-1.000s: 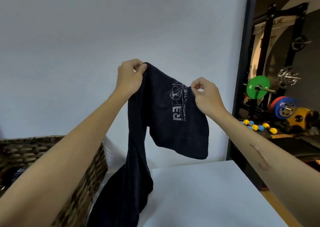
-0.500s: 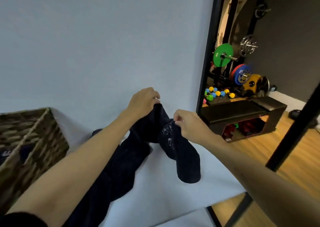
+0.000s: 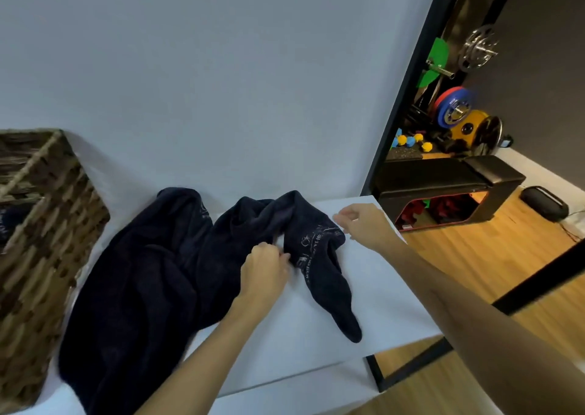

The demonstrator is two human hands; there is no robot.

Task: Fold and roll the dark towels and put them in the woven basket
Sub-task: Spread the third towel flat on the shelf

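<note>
A dark navy towel (image 3: 152, 275) with pale printed lettering lies crumpled across the white table (image 3: 373, 294). One narrow end trails toward the table's front right. My left hand (image 3: 264, 267) rests on the towel's middle and pinches a fold beside the lettering. My right hand (image 3: 364, 224) hovers just right of the towel's upper edge, fingers loosely curled, holding nothing. The woven basket (image 3: 41, 243) stands at the left edge of the table, touching the towel's left side; a bit of dark cloth shows inside it.
A pale wall rises right behind the table. The table's right and front edges drop to a wooden floor. Beyond a black frame post (image 3: 408, 75) at right are a black bench (image 3: 449, 186) and coloured weight plates (image 3: 456, 110).
The towel was held up in the air by both hands; now it lies on the table. My right hand has let go of its corner and my left hand has come down onto the cloth.
</note>
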